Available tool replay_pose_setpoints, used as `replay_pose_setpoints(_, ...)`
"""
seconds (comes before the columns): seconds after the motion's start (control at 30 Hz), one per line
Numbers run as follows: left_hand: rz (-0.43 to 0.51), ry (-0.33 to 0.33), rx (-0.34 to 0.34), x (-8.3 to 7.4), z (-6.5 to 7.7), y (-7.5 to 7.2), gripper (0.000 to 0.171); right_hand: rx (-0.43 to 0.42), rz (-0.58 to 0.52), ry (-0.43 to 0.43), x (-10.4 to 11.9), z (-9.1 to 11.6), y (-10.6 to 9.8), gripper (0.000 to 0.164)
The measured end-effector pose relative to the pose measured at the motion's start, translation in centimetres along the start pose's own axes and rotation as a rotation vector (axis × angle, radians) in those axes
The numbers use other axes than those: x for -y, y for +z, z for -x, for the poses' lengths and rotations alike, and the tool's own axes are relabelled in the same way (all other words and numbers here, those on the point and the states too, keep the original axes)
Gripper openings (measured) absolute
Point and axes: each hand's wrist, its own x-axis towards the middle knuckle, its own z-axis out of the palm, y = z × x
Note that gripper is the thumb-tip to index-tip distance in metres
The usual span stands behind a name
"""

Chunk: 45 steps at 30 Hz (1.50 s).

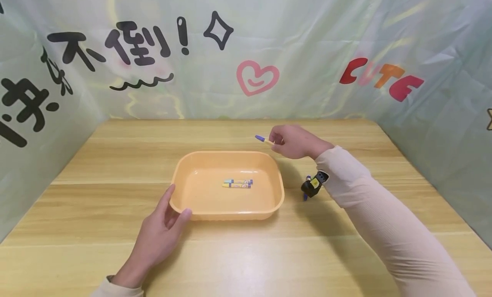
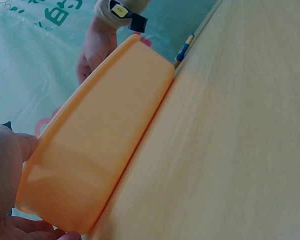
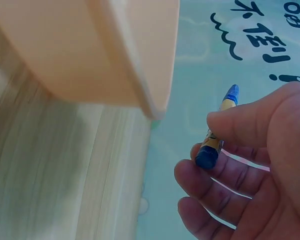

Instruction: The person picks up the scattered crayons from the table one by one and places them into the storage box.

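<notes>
An orange plastic basin (image 1: 226, 214) stands on the wooden table, and two crayons lie side by side inside: a light blue crayon (image 1: 242, 181) and a yellow crayon (image 1: 236, 186). My left hand (image 1: 157, 237) holds the basin's near left corner, thumb on the front side and fingers on the left. Above the table, past the basin's far right corner, my right hand (image 1: 294, 141) pinches a blue-tipped crayon (image 3: 227, 104) between thumb and fingers. To the right of the basin lies another blue crayon (image 1: 305, 196), mostly hidden behind the right wrist camera.
A pale green printed curtain (image 1: 307, 53) closes off the back and both sides of the wooden table (image 1: 127, 160). My right forearm (image 1: 388, 228) crosses over the table's right part. The black wrist camera (image 1: 313, 184) hangs under that wrist.
</notes>
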Motion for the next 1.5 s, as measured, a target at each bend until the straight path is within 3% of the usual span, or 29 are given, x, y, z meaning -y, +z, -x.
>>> replay_pose_setpoints(0.37,0.010,0.020,-0.007,0.3,-0.1,0.0,0.078,0.004,-0.030,-0.017,1.5,-1.0,0.4,0.011)
replay_pose_setpoints(0.73,0.023,0.019,-0.015,0.4,-0.2,0.3,0.079,0.050,-0.061,-0.038,2.7,-1.9,0.4,0.026)
replay_pose_setpoints(1.07,-0.005,0.003,-0.009,0.3,0.0,0.1,0.079,0.055,-0.115,-0.058,3.7,-2.8,1.6,0.026)
replay_pose_setpoints(1.5,-0.006,0.013,-0.008,0.2,0.0,0.1,0.078,0.105,-0.083,-0.057,4.9,-3.7,2.6,0.025)
